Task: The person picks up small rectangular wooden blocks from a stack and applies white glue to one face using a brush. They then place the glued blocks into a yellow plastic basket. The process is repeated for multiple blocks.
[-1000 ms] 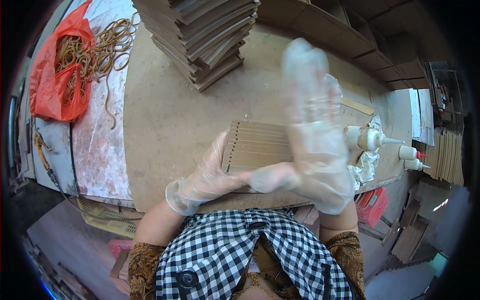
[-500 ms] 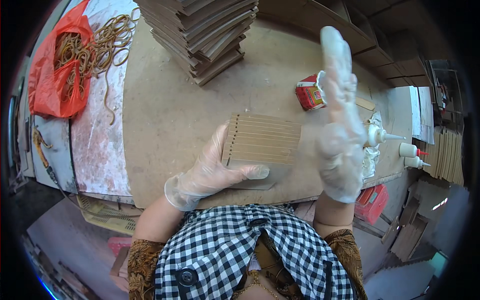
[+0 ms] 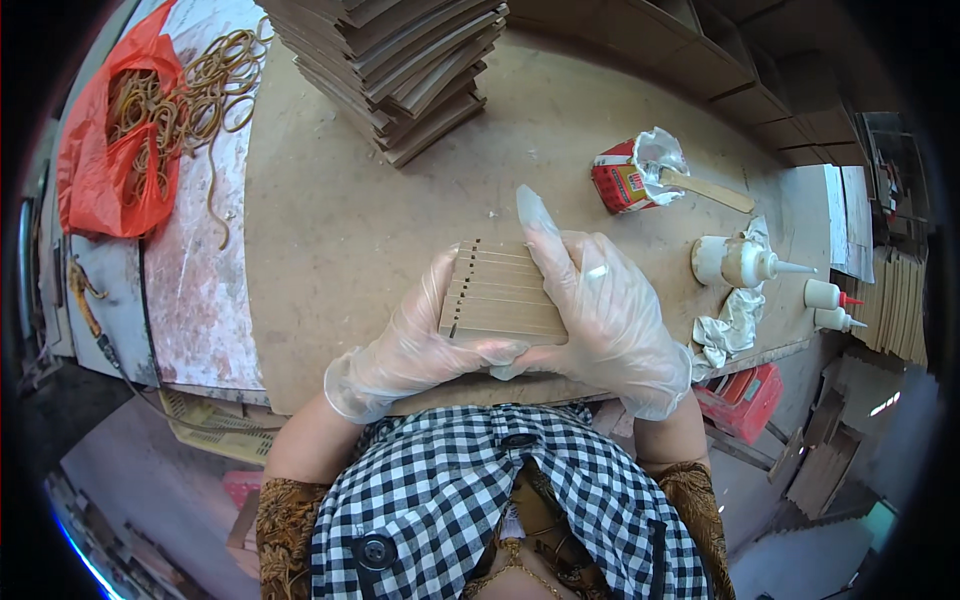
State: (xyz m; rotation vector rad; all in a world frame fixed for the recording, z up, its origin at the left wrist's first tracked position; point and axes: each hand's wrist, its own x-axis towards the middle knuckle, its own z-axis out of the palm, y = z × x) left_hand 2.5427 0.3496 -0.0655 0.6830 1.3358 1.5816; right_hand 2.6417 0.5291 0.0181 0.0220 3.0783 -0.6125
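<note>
A small stack of thin brown boards [image 3: 505, 290], with a row of dark notches along its left edge, is held between my two gloved hands near the front of the table. My left hand [image 3: 405, 325] wraps the stack's left side, its thumb along the near edge. On the other side my right hand [image 3: 610, 310] grips the stack, index finger pointing up and away, thumb meeting the left thumb in front. Both hands wear clear plastic gloves. The right hand covers the stack's right end.
A tall stack of brown boards [image 3: 400, 70] stands at the back. To the right are a red carton [image 3: 625, 180] with a wooden stick [image 3: 710, 190], a white glue bottle [image 3: 725, 262] and crumpled paper [image 3: 730, 325]. A red plastic bag [image 3: 120, 190] of rubber bands lies left.
My right hand has come down and left from above the table's right side and closed on the stack's right side. The left hand has stayed on the stack.
</note>
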